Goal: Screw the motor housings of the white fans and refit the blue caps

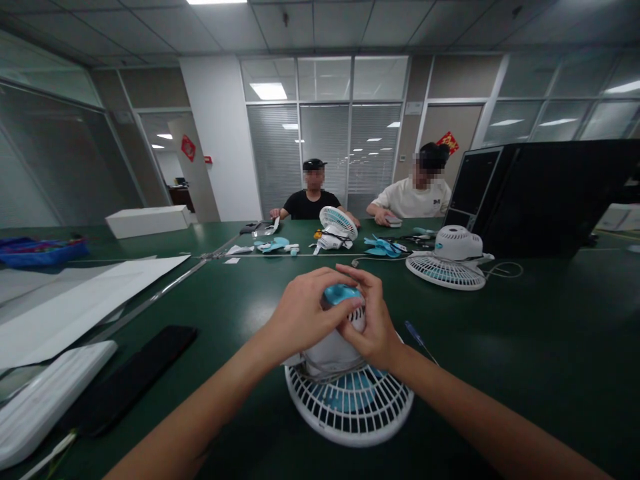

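A small white fan with blue blades lies face down on the green table, its grille against the tabletop. My left hand wraps the white motor housing from the left, fingers curled over its blue cap. My right hand grips the same housing from the right, fingers pressed together against the left hand's fingertips. A blue-handled screwdriver lies on the table just right of my right wrist.
Another face-down fan sits at centre right, and a partly dismantled fan with blue parts lies farther back. Two people sit across the table. A black monitor stands right; white sheets, a black slab and a white box lie left.
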